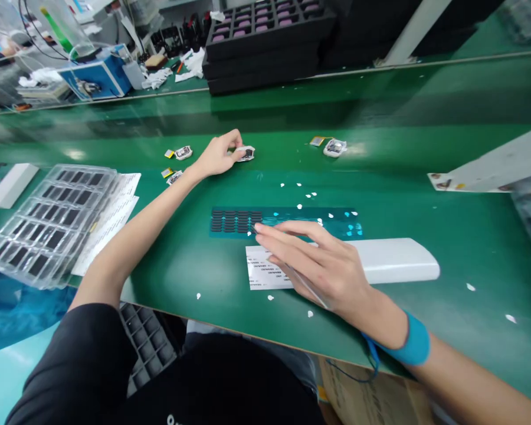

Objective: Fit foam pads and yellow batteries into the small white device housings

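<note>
My left hand [221,154] reaches out over the green bench, its thumb and fingers closed on a small white-cased electronic part [248,154]. Slim metal tweezers [308,288] lie in the closed grip of my right hand [318,260]. Their tip is at a blue-green backing sheet [287,219], by the rows of small black stickers [232,221] on its left half. Under the right hand are a printed white paper [265,274] and a long white block [398,260]. A blue wrist strap [413,341] circles my right wrist.
More white-cased parts with yellow-edged pieces lie on the bench, including one part [335,147] at right and another [183,153] at left. Clear plastic trays [48,221] stand at left. Black foam trays [269,53] and a blue machine [95,77] sit behind. A metal bracket [478,168] rises at right.
</note>
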The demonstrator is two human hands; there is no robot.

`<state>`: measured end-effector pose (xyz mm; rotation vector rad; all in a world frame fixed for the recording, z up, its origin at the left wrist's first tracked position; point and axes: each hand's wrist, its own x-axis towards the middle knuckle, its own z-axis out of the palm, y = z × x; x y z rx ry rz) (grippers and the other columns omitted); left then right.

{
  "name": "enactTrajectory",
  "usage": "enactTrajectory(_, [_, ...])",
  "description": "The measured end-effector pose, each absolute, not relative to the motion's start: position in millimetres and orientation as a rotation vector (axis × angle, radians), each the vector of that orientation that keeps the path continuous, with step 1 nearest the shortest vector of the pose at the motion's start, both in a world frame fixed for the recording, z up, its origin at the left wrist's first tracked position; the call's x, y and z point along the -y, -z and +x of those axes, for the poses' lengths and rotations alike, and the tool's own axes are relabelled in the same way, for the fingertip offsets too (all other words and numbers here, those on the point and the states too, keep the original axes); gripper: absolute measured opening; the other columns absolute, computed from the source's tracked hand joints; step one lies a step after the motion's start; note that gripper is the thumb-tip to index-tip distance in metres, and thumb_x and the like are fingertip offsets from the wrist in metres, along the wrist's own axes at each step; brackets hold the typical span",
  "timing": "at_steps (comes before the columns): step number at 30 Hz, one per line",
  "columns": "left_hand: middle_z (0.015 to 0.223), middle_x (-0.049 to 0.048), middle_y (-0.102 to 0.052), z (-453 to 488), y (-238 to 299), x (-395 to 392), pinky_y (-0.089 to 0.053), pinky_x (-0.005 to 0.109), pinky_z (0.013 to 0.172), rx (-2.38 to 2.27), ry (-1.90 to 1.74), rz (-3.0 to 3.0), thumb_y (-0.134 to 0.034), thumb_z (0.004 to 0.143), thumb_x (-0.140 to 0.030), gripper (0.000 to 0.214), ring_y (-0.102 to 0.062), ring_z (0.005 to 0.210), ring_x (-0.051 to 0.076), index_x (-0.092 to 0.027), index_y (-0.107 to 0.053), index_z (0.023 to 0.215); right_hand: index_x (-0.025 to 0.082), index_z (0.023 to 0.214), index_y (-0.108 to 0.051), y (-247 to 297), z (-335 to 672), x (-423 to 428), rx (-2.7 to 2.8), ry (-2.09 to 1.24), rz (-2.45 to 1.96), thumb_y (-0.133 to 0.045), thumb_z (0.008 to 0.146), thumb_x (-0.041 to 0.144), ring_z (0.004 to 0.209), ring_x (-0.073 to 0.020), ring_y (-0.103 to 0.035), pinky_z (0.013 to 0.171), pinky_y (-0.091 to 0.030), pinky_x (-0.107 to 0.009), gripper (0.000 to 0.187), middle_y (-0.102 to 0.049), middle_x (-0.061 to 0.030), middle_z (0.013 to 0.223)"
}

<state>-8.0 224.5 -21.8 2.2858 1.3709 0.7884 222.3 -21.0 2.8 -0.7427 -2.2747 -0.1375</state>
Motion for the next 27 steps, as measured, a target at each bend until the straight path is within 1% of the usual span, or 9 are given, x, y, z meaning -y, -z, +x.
enactTrajectory(3, [0.080, 0.0012, -0.074, -11, 12, -175, -0.058, 0.034, 0.084, -1.150, -0.971, 1.987, -0.076, 0.095, -0.034, 0.022, -0.072, 0.077, 0.018, -0.020, -0.058, 0.097, 0.017, 0.133, -0.063, -2, 221, 22, 2.189, 0.052, -0.785, -0.056, 0.104, 0.005, 0.111, -0.0272, -0.073, 0.087, -0.067, -0.041, 0.033, -0.079, -0.0125, 0.125])
enactTrajectory(6, [0.087, 0.0033, -0.076, -12, -1, -108, -0.061, 0.029, 0.075, -0.911, -0.997, 1.724, -0.079, 0.093, -0.051, 0.040, -0.076, 0.075, 0.017, -0.019, -0.057, 0.104, 0.018, 0.128, -0.062, -1, 220, 23, 2.107, 0.048, -0.831, -0.049, 0.104, 0.001, 0.083, -0.0219, -0.072, 0.074, -0.063, -0.035, 0.032, -0.079, -0.0072, 0.096])
enactTrajectory(8, [0.083, 0.0036, -0.076, -12, -9, -64, -0.060, 0.025, 0.069, -0.848, -0.916, 1.672, -0.077, 0.095, -0.050, 0.039, -0.075, 0.070, 0.015, -0.017, -0.063, 0.109, 0.018, 0.129, -0.062, -1, 220, 25, 2.083, 0.082, -0.877, -0.050, 0.104, 0.000, 0.068, -0.0171, -0.067, 0.067, -0.058, -0.031, 0.034, -0.075, -0.0019, 0.085])
enactTrajectory(12, [0.081, 0.0032, -0.075, -8, -12, -10, -0.059, 0.023, 0.061, -0.841, -0.740, 1.517, -0.071, 0.099, -0.036, 0.028, -0.071, 0.060, 0.012, -0.014, -0.072, 0.116, 0.019, 0.132, -0.062, 0, 220, 28, 2.145, 0.148, -0.913, -0.060, 0.104, 0.005, 0.064, -0.0114, -0.068, 0.058, -0.052, -0.025, 0.031, -0.076, 0.0017, 0.085])
enactTrajectory(15, [0.079, 0.0033, -0.075, -4, -4, 1, -0.062, 0.024, 0.064, -0.838, -0.740, 1.444, -0.068, 0.099, -0.030, 0.026, -0.071, 0.061, 0.013, -0.014, -0.075, 0.118, 0.021, 0.119, -0.065, 2, 220, 27, 2.203, 0.143, -0.926, -0.058, 0.105, 0.006, 0.063, -0.0101, -0.069, 0.051, -0.047, -0.024, 0.022, -0.075, 0.0025, 0.084])
enactTrajectory(17, [0.088, 0.0059, -0.079, -2, 2, 2, -0.064, 0.026, 0.065, -0.838, -0.764, 1.411, -0.068, 0.100, -0.030, 0.026, -0.074, 0.065, 0.014, -0.014, -0.076, 0.118, 0.022, 0.108, -0.064, 3, 219, 26, 2.195, 0.094, -0.929, -0.058, 0.104, 0.007, 0.061, -0.0098, -0.069, 0.049, -0.046, -0.024, 0.017, -0.076, 0.0029, 0.085])
enactTrajectory(19, [0.094, 0.0071, -0.081, -2, 5, 3, -0.064, 0.026, 0.063, -0.844, -0.777, 1.375, -0.069, 0.099, -0.031, 0.026, -0.075, 0.066, 0.014, -0.015, -0.077, 0.119, 0.024, 0.109, -0.064, 2, 218, 25, 2.169, 0.067, -0.951, -0.063, 0.105, 0.011, 0.058, -0.0103, -0.068, 0.050, -0.048, -0.025, 0.013, -0.078, 0.0028, 0.086])
enactTrajectory(22, [0.094, 0.0067, -0.082, -2, 7, 3, -0.065, 0.026, 0.062, -0.837, -0.789, 1.328, -0.070, 0.099, -0.032, 0.028, -0.075, 0.063, 0.014, -0.015, -0.077, 0.119, 0.023, 0.119, -0.065, 2, 217, 24, 2.156, 0.062, -0.993, -0.066, 0.107, 0.016, 0.057, -0.0108, -0.069, 0.048, -0.047, -0.026, 0.014, -0.079, 0.0020, 0.087])
enactTrajectory(27, [0.087, 0.0048, -0.079, 8, 11, -15, -0.063, 0.022, 0.058, -0.795, -0.811, 1.388, -0.072, 0.097, -0.029, 0.023, -0.072, 0.059, 0.011, -0.014, -0.079, 0.113, 0.024, 0.109, -0.067, 5, 222, 19, 2.147, 0.047, -1.047, -0.069, 0.104, 0.015, 0.059, -0.0109, -0.070, 0.048, -0.047, -0.025, 0.011, -0.079, 0.0019, 0.089])
